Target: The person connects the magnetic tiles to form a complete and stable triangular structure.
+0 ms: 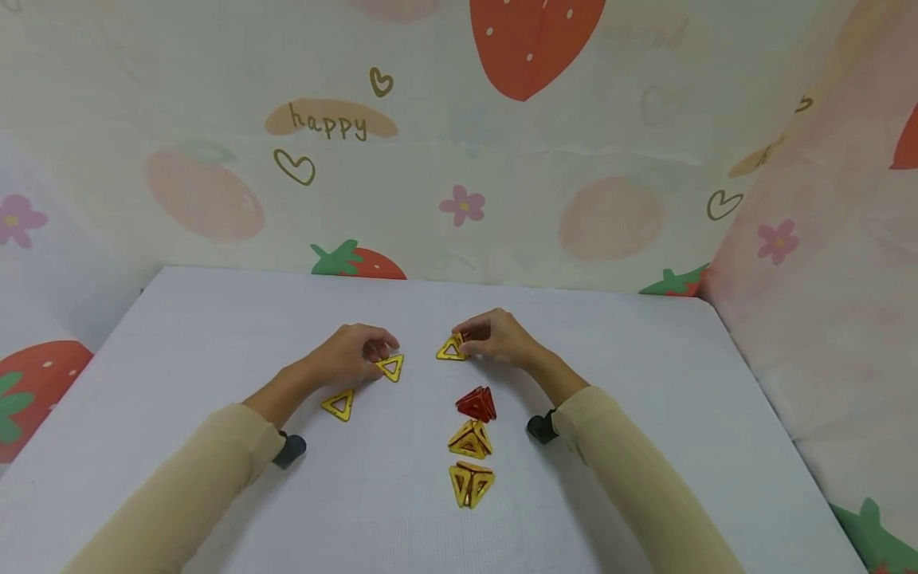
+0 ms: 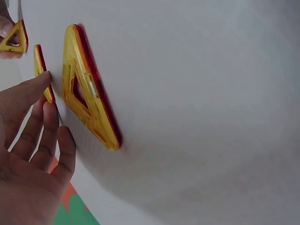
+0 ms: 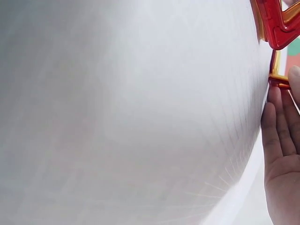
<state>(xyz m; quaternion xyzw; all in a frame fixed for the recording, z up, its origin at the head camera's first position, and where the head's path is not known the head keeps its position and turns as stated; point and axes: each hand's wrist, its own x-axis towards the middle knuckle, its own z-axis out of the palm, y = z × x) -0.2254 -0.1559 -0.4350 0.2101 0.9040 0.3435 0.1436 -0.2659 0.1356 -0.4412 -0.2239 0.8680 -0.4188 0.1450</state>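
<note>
My left hand (image 1: 351, 353) is at a yellow triangular magnetic tile (image 1: 390, 367), its thumb and fingers at the tile's edges. In the left wrist view the thumb covers part of that tile (image 2: 39, 58). A second yellow tile (image 1: 339, 405) lies flat nearer me, large in the left wrist view (image 2: 89, 93). Across from it, my right hand (image 1: 498, 339) pinches yellow triangular tiles (image 1: 451, 347) between thumb and fingers; how many is partly hidden. In the right wrist view their amber edge (image 3: 280, 82) shows by the thumb.
Nearer me stands a row of small pyramids: a red one (image 1: 478, 404), a yellow one (image 1: 471, 439) and another yellow one (image 1: 471, 485). They stand on a white table (image 1: 645, 446). A strawberry-print cloth (image 1: 531, 159) hangs behind its far edge.
</note>
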